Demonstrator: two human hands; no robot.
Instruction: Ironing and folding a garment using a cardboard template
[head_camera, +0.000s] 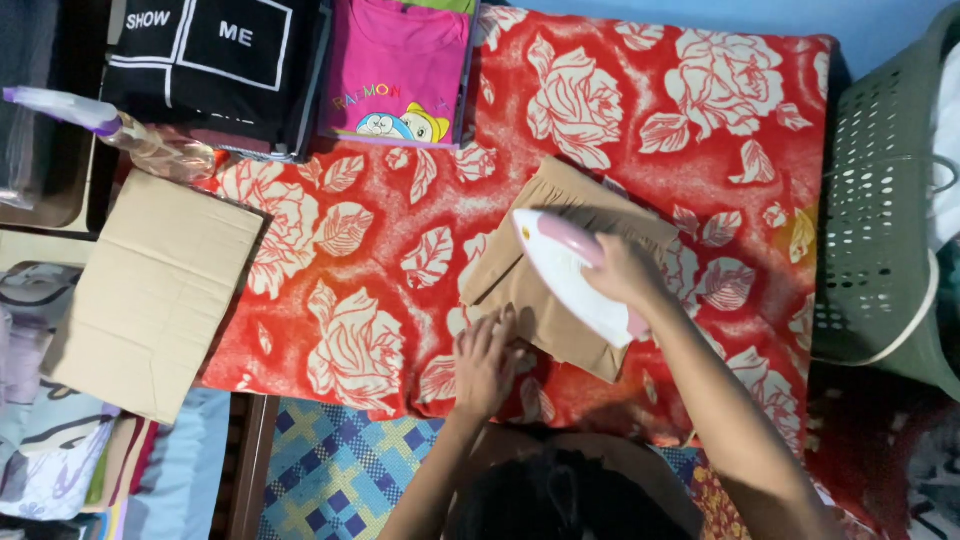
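Right hand (622, 268) grips white-pink iron (570, 275) on tan garment (560, 290) — left hand's (487, 360) fingers flat, holding nothing.

Iron (575, 280) handle hidden under the right hand (622, 272) — laundry basket (880, 250) cut off.

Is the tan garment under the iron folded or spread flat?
Folded: the tan cloth garment lies as a compact layered rectangle on the red floral cloth, under the white-and-pink iron.

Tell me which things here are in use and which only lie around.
In use: iron, tan garment, red flowered cloth, right hand, left hand.
Lying about: cardboard sheet, spray bottle, folded shirts, green basket.
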